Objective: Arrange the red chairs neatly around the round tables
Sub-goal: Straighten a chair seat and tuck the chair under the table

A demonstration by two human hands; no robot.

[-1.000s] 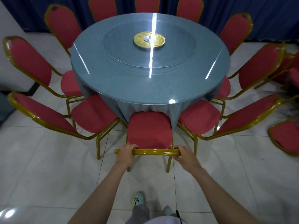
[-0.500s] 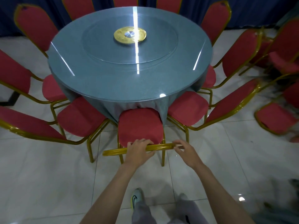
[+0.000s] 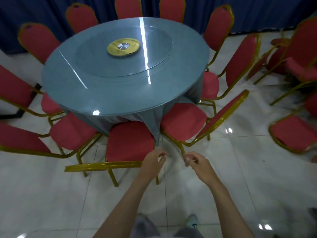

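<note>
Head view: near red chair [image 3: 130, 141] sits with its seat tucked against the skirt of the round worktop [image 3: 120, 93], gold back rail [image 3: 103, 165] toward the person. Change: both hands were on that rail and are now off it. Now left hand [image 3: 153, 163] and right hand [image 3: 197, 163] hover loosely curled, holding nothing. This chair looks placed; loose chairs [image 3: 291, 134] at right are probably next.

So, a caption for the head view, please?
Left hand and right hand, loosely curled, behind a red chair at the round table.
</note>
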